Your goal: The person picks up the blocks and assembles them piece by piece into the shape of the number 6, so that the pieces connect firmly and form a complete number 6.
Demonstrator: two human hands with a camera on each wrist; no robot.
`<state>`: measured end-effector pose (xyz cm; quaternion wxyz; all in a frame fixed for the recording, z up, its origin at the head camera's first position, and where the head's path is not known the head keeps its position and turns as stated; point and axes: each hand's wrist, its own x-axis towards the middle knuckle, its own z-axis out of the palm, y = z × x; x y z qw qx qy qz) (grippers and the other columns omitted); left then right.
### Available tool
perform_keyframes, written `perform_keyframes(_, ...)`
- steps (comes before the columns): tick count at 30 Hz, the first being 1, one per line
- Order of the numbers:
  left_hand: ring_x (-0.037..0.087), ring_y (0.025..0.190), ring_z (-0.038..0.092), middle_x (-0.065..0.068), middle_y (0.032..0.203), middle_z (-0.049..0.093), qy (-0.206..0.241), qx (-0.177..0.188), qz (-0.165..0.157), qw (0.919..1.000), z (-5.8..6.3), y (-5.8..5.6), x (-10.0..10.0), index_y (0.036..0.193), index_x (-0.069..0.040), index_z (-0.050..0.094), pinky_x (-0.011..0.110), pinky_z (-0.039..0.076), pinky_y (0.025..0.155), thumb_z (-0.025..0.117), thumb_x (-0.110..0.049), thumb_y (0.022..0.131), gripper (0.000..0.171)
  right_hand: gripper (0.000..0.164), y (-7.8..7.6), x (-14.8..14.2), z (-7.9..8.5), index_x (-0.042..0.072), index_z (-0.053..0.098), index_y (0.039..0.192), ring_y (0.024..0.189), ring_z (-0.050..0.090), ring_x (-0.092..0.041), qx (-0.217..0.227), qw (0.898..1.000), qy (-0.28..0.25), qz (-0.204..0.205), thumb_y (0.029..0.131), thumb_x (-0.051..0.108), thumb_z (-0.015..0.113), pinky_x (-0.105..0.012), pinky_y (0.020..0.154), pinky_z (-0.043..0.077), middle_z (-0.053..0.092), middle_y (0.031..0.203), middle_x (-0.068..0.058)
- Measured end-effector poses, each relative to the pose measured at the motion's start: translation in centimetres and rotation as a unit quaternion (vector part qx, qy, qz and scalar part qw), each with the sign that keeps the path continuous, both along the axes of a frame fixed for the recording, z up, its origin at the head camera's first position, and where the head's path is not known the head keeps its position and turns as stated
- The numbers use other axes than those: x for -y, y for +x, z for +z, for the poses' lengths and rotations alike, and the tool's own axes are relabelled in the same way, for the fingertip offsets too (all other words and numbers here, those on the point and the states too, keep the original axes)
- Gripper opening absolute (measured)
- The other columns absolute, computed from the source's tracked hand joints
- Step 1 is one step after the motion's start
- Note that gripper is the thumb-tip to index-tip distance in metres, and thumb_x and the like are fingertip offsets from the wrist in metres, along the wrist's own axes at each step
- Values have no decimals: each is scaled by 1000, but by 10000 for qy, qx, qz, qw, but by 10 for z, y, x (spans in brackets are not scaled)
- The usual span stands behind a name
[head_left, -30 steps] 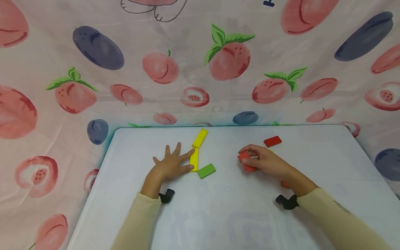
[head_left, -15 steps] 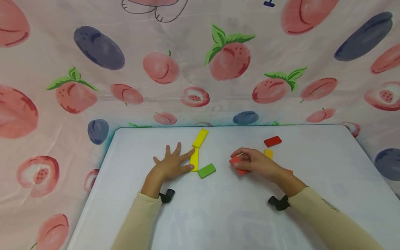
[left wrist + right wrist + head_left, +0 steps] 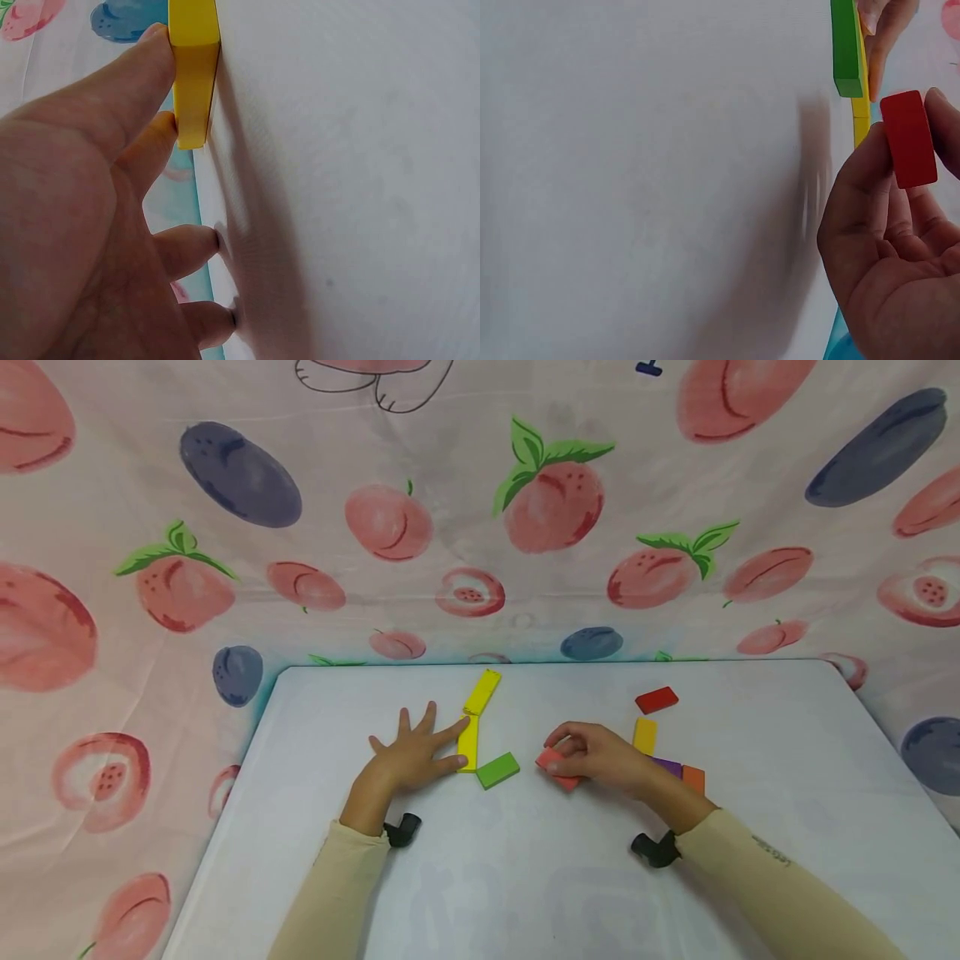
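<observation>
My left hand [image 3: 408, 760] lies with fingers spread at the left of a yellow block [image 3: 468, 745]. In the left wrist view, the thumb and a fingertip touch one side of that yellow block [image 3: 193, 82]. A second yellow block [image 3: 482, 692] continues from its far end at an angle. At its near end a green block [image 3: 498, 770] lies slanted. To the right of these, my right hand [image 3: 600, 762] pinches a red block [image 3: 558, 768] between thumb and fingers. The right wrist view shows the red block [image 3: 909, 139] raised off the table.
Toward the right of the white table [image 3: 495, 877] lie a red block [image 3: 657, 700], a yellow-orange block [image 3: 645, 737], a purple block [image 3: 667, 766] partly behind the right wrist, and an orange block [image 3: 693, 779]. A fruit-patterned cloth [image 3: 465, 502] hangs behind the table.
My right hand has moved left with the red block, closer to the green block. The yellow-orange, purple and orange blocks have come into fuller view. My left hand has stayed in place.
</observation>
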<state>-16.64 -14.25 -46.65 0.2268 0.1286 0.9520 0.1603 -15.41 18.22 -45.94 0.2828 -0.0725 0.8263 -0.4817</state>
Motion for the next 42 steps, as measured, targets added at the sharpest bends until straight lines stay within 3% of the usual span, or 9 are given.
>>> perform_keyframes(23,52,155,-9,10,174,2,-14,-10,-8,10000,1,0,-1,157,-52,28,92,-1,99,57,-63,96,68,32,-5,17,-3,20,70,110,93,61,-20,-671,9934,930,-59,84,33,85,-30,78,54,71,98,0)
perform_keyframes(42,53,155,-9,10,174,3,-31,-32,5,10000,1,0,-1,157,-52,28,93,0,99,58,-62,96,69,29,-10,25,-7,18,72,105,89,62,-17,-724,9905,1170,-34,84,31,86,-29,76,54,72,92,2)
